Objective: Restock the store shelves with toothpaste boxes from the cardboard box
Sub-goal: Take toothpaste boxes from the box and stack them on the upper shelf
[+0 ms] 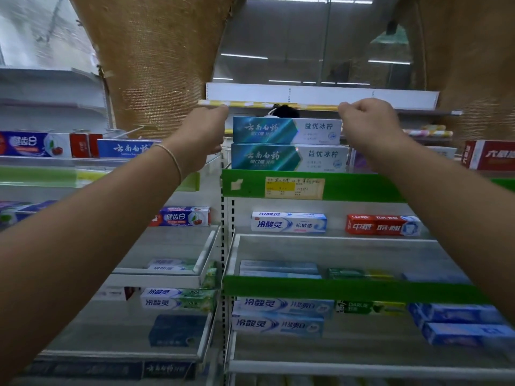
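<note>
- Toothpaste boxes (287, 144), two teal-and-white ones, sit stacked flat on the upper shelf (312, 188), directly ahead of me, behind its green price rail.
- I see the left hand (200, 140) raised just beside the left end of the stack, fingers (220, 111) curled toward the top box's corner; I cannot tell whether they actually grip it.
- The right hand (367, 123) is up at the right end of the top box, fingers (348, 108) curled in a loose fist near its upper corner; contact is hidden from me too.
- A thin bracelet (172, 160) circles the left wrist.
- A yellowed price label (294, 187) sticks to the green rail under the stack.
- On the shelf below stand a white-and-blue toothpaste box (288, 222) and, well apart to its right, a red toothpaste box (383, 224).
- Lower shelves hold more blue-and-white boxes, blurred.
- I see no cardboard box from here.
</note>
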Tool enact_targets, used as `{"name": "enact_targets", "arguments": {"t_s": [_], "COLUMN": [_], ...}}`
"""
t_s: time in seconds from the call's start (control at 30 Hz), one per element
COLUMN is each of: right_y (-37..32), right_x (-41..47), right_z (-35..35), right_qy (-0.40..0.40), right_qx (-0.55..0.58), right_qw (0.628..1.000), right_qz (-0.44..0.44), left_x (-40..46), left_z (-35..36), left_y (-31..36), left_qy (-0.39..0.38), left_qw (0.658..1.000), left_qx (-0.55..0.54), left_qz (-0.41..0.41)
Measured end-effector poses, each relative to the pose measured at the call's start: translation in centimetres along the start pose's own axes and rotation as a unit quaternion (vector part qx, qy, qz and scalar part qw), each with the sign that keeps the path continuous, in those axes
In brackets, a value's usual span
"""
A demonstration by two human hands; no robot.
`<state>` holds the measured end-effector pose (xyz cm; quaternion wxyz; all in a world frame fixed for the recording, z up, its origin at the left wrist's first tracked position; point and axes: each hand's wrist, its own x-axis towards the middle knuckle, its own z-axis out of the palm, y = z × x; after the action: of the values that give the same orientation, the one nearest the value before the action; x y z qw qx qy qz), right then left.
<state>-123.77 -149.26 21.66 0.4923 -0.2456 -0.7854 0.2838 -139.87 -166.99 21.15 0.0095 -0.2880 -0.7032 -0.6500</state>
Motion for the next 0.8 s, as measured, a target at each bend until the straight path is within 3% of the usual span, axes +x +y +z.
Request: {"name": "enact_targets", "arguments": {"t_s": [0.37,0.63,0.8], "right_y": [-2.0,-4.0,-4.5], "right_x": [-4.9,-9.8,-15.5], "right_z": [2.5,3.2,5.6], "right_qy": [0.021,-0.006,-0.077], "right_qx": [-0.091,-0.035,0.009], "right_qw": [0.988,0.978,0.967], "right_qz": [-0.124,-0.205,-0.243], "left_x": [-3.4,-10.6,-16.4], "left_z": [-2.3,-7.8,-11.1], "left_y": [-2.0,-3.9,-6.0], "left_qy": [0.012,0.040,0.070], "left_qw": [0.974,0.927,0.923], "left_qx": [0.089,0.275,0.327], "left_qz": [0.208,0.250,0.191]}}
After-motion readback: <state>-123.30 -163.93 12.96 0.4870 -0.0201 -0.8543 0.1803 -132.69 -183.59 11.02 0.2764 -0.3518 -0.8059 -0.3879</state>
